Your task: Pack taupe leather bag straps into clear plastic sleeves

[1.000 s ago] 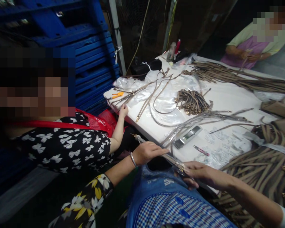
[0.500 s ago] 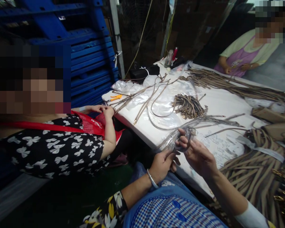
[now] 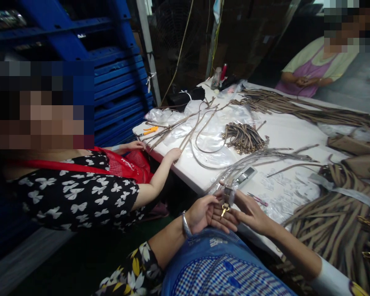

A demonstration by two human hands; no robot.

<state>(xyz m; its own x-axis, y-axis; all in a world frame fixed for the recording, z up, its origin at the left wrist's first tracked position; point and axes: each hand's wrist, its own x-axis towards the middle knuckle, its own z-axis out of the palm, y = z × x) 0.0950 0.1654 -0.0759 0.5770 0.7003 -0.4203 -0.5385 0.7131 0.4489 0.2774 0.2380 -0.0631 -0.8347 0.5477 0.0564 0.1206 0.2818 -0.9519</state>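
Note:
A bagged strap (image 3: 229, 193) with a gold clasp (image 3: 224, 210) hangs over my left palm. My left hand (image 3: 208, 214) lies palm up beneath it, fingers spread. Behind the strap, my right hand (image 3: 249, 209) has its fingers around the clear plastic and strap, partly hidden. A small grey device with a display (image 3: 246, 176) lies on the table just beyond my hands, and a pink-handled tool (image 3: 257, 199) is right of it. Thin bagged straps (image 3: 259, 157) stretch across the table behind.
On the white table (image 3: 188, 172) are a coiled strap bundle (image 3: 246, 137), an orange-handled tool (image 3: 150, 130) and a large strap pile (image 3: 333, 213) at right. A person in a red apron (image 3: 132, 166) sits at left, reaching to straps. Another person (image 3: 310, 78) is across the table.
My left hand has opened palm up, and the strap's gold clasp now shows. The grey device and pink-handled tool have come into view. The left person's hand has moved right along the table edge.

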